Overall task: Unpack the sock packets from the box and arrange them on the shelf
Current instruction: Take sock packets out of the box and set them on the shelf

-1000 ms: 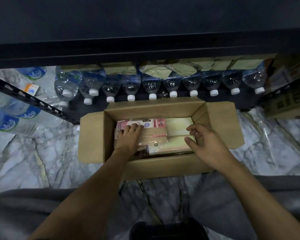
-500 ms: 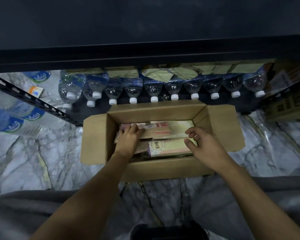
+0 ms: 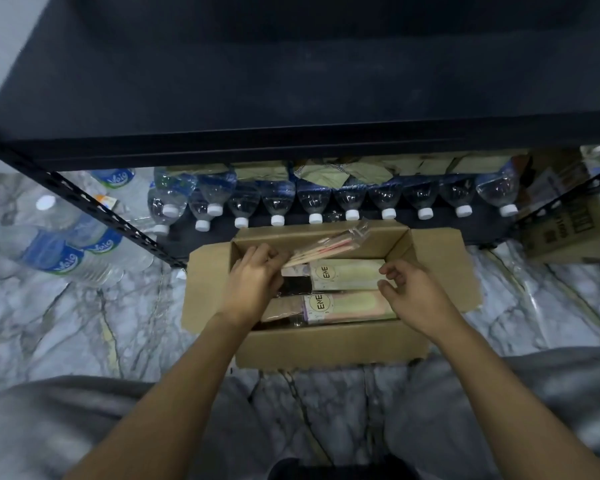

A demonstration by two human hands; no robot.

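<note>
An open cardboard box (image 3: 329,348) sits on the marble floor in front of me. My left hand (image 3: 253,282) grips one end of a clear sock packet (image 3: 329,245), which is tilted up on edge above the box's far wall. Two more packets with round ENE labels lie flat inside, one further back (image 3: 347,273) and one nearer (image 3: 350,306). My right hand (image 3: 413,296) hovers over the box's right side, fingers curled and apart, holding nothing. A dark empty shelf (image 3: 291,81) spans the top of the view.
A row of water bottles (image 3: 312,202) with white caps lies on the lowest shelf just behind the box. More bottles (image 3: 63,251) lie on the floor at left beyond a slanted black shelf post (image 3: 84,206). A cardboard carton (image 3: 575,233) stands at right.
My left hand has lifted the top packet out of the box and tipped it on edge. My right hand has come off the packets. The view has tilted up, showing more shelf.
</note>
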